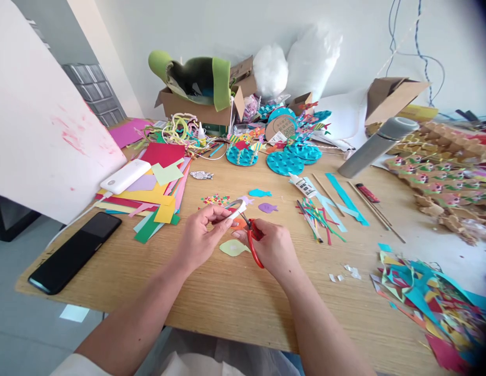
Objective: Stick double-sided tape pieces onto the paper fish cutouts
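Observation:
My left hand (pixel 206 235) pinches a small roll of white tape (pixel 237 210) between thumb and fingers, above the middle of the table. Red-handled scissors (pixel 254 250) are in my right hand (pixel 276 245), their blades at the right edge of the tape. Under the hands lies a pale green paper fish (pixel 232 247) with a whitish spot on it. An orange paper piece (pixel 239 224) is partly hidden by my hands. Just beyond are a purple paper fish (pixel 268 208), a blue paper fish (pixel 260 192) and a lilac one, partly covered.
Coloured paper sheets (pixel 160 156), a white power bank (pixel 125 176) and a black phone (pixel 75 253) lie left. To the right are a glue bottle (pixel 303 186), paper strips, a grey flask (pixel 376 146) and a heap of paper scraps (pixel 431 297). Blue egg-carton discs (pixel 285 163) stand behind.

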Tool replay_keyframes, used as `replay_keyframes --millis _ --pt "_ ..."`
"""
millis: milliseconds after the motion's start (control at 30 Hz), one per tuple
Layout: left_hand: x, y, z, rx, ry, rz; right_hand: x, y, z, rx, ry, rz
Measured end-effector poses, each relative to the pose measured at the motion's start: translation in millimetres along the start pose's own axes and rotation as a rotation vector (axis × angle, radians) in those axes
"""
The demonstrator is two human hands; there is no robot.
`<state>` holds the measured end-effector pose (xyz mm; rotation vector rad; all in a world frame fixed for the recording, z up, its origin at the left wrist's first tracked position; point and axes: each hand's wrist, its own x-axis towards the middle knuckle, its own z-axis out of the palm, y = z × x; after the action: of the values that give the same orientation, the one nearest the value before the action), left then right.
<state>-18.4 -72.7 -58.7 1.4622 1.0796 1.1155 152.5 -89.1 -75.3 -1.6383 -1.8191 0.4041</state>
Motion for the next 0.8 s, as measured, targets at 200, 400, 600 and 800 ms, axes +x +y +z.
replay_keyframes --millis 200,400,600,800 --pt "0.3 2.7 2.6 -0.029 -0.010 -0.018 -0.4 -1.5 -0.4 0.038 -0.032 0.027" --pt "0.8 0.5 2.0 0.000 0.003 -0.003 0.0 -2.3 -0.7 0.080 -0.071 0.061" --pt "1.0 -0.4 1.5 0.028 0.007 0.006 0.3 -2.8 -1.1 0.053 -0.059 0.082" --pt "0.7 0.4 1.8 0.021 0.017 0.005 0.3 -4.3 -0.7 0.023 -0.028 0.096"
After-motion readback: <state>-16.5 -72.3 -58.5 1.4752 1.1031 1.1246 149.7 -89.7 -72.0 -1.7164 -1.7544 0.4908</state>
